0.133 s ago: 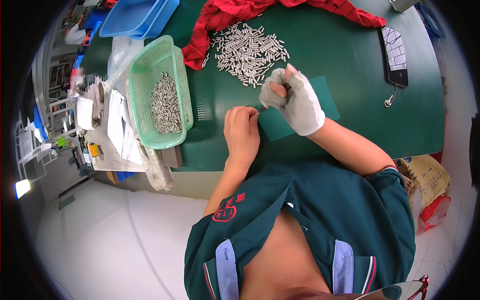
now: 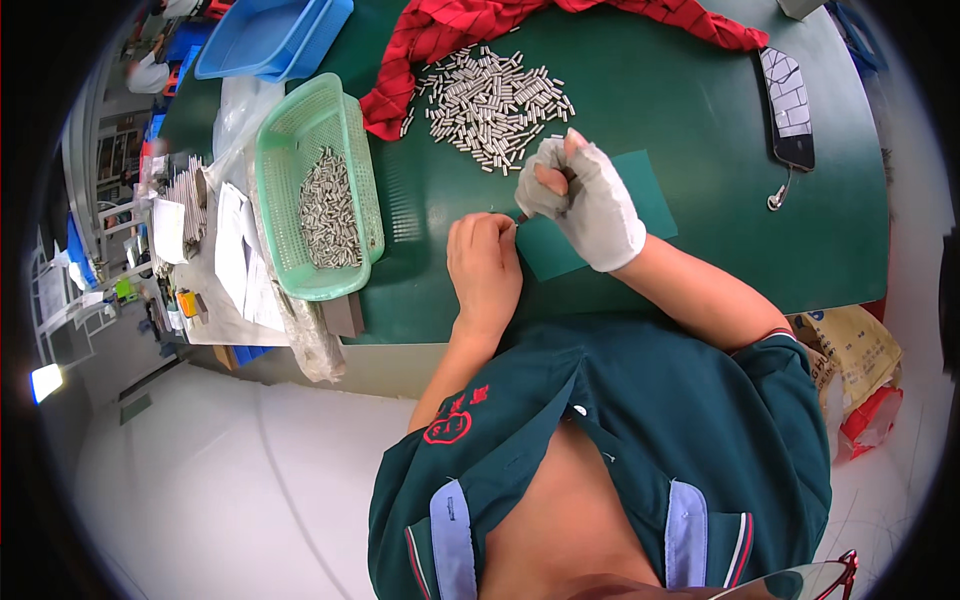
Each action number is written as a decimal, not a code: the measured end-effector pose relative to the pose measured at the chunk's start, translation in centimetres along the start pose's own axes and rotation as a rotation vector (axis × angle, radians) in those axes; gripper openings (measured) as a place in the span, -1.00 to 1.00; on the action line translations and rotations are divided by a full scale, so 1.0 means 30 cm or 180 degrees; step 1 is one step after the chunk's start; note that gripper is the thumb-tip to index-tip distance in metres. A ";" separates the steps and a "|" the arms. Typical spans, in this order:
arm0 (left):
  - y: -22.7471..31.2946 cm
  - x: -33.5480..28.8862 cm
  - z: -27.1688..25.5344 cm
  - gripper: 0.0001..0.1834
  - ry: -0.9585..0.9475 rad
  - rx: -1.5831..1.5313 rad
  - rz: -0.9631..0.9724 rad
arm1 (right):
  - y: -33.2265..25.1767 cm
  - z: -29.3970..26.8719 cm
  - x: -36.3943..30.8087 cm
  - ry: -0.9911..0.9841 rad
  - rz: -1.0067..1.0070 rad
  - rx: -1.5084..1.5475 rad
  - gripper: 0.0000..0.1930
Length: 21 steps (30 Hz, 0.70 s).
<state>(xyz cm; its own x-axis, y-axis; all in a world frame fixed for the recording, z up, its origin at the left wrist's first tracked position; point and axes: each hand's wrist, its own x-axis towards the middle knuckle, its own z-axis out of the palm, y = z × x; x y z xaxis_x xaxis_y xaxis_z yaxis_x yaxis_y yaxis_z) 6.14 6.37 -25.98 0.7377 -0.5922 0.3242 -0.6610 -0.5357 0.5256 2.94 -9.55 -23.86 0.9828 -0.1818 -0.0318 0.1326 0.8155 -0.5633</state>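
Observation:
My bare left hand (image 2: 485,262) rests on the green table, fingers bent and thumb and forefinger pinched together; whatever they hold is too small to name. Close to its right is my right hand (image 2: 588,210), in a whitish fingerless glove, curled closed above a flat green mat (image 2: 648,190). A small dark reddish tip (image 2: 522,218) shows between the two hands, beneath the right one; what it belongs to is hidden. Beyond the hands lies a loose pile of short silvery metal pins (image 2: 490,105). More such pins (image 2: 331,215) fill part of a light green plastic basket (image 2: 272,225) at the left.
A red checked cloth (image 2: 420,45) curves behind the pile. Blue trays (image 2: 245,45) stand at the far left, with papers (image 2: 235,240) and plastic wrap nearer. A phone (image 2: 787,105) lies at the right. Bags (image 2: 850,350) stand below the table's right edge.

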 end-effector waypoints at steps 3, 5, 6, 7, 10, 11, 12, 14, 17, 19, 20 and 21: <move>0.003 -0.003 0.001 -0.86 -0.0004 0.0046 -0.0011 | 0.003 -0.002 0.000 0.0030 0.0007 -0.0007 -0.53; 0.006 -0.005 0.001 -0.86 -0.0001 0.0066 -0.0007 | 0.007 -0.005 0.000 0.0045 0.0121 0.0036 -0.53; 0.007 -0.006 0.000 -0.86 -0.0002 0.0070 -0.0026 | 0.010 -0.005 -0.001 0.0048 0.0119 0.0038 -0.53; 0.008 -0.007 0.000 -0.86 -0.0003 0.0073 -0.0045 | 0.013 -0.005 -0.001 0.0048 0.0106 0.0007 -0.53; 0.007 -0.009 0.002 -0.87 0.0008 0.0073 -0.0021 | 0.019 -0.008 0.000 0.0058 0.0095 -0.0006 -0.54; 0.008 -0.008 0.001 -0.87 0.0009 0.0073 -0.0020 | 0.020 -0.009 0.001 0.0066 0.0100 0.0015 -0.54; 0.009 -0.007 0.000 -0.87 -0.0001 0.0083 -0.0028 | 0.021 -0.009 0.002 0.0065 0.0099 0.0015 -0.54; 0.009 -0.006 0.000 -0.87 -0.0010 0.0092 -0.0034 | 0.021 -0.009 0.004 0.0071 0.0100 0.0045 -0.54; 0.007 -0.006 0.001 -0.87 0.0008 0.0100 -0.0019 | 0.024 -0.010 0.007 0.0077 0.0100 0.0060 -0.55; 0.010 -0.005 0.002 -0.87 0.0015 0.0083 -0.0046 | 0.023 -0.004 0.009 0.0110 0.0111 -0.0003 -0.52; 0.012 -0.005 0.001 -0.87 0.0017 0.0080 -0.0041 | 0.022 0.000 0.007 0.0143 0.0117 -0.0071 -0.49; 0.013 -0.006 0.001 -0.89 0.0036 0.0085 -0.0056 | 0.023 0.001 0.006 0.0142 0.0113 -0.0074 -0.49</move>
<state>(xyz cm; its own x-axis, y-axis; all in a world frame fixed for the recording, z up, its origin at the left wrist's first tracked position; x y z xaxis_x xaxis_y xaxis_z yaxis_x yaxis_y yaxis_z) 5.75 6.25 -25.84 0.7506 -0.5759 0.3240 -0.6513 -0.5618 0.5101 3.20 -9.02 -24.23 0.9801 -0.1777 -0.0887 0.0942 0.8090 -0.5801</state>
